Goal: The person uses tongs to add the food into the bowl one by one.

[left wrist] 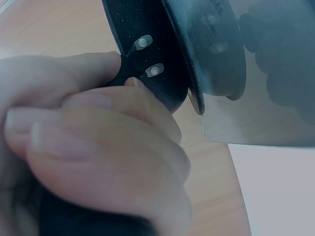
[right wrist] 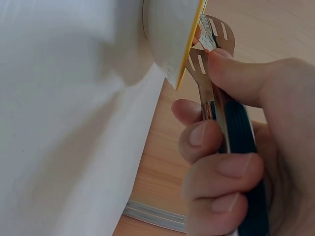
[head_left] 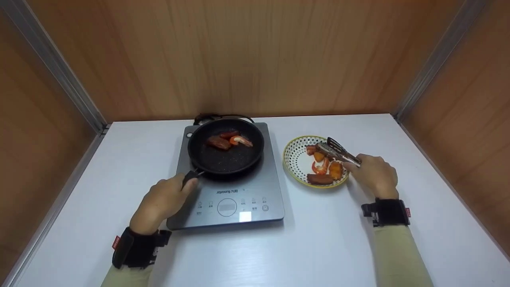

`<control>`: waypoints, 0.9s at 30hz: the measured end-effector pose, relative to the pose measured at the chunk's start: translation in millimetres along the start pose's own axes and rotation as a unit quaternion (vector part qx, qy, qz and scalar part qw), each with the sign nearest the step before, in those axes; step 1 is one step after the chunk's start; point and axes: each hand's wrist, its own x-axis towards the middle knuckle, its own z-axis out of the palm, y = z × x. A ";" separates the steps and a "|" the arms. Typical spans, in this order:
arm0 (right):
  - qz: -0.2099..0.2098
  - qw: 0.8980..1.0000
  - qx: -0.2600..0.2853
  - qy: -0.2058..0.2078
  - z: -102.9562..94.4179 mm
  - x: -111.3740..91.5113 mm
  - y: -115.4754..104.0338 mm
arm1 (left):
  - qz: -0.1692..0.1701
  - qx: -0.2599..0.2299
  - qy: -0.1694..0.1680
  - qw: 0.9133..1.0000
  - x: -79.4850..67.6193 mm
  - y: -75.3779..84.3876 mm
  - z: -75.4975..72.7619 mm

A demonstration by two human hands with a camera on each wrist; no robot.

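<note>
On the white table (head_left: 310, 247), a hand could pass along the left edge, across the stretch in front of the cooker (head_left: 261, 189), or through the back right corner beyond the plate (head_left: 294, 157). Only a slim gap parts plate and cooker. The left hand (head_left: 164, 200), on the pan (head_left: 227, 161) handle, blocks the cooker's left edge; the right hand (head_left: 373, 175) and tongs (head_left: 330, 151) bar the plate's right side. Wooden walls (head_left: 255, 59) rise behind and beside.

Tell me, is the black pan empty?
Not empty: the head view shows a shrimp-like piece and brown pieces lying in the black pan.
</note>
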 end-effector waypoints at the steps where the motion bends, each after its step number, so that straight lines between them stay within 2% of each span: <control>1: 0.003 1.000 0.002 0.000 0.4 -0.4 -0.2 | 0.001 0.000 0.001 1.000 0.3 0.1 0.0; 11: -0.003 1.000 0.009 0.017 2.8 -0.7 -5.6 | 0.003 0.000 -0.003 1.000 0.3 -0.1 -0.7; 27: 0.001 1.000 0.002 0.009 -1.7 3.7 2.5 | 0.000 0.007 0.003 1.000 0.9 0.2 0.8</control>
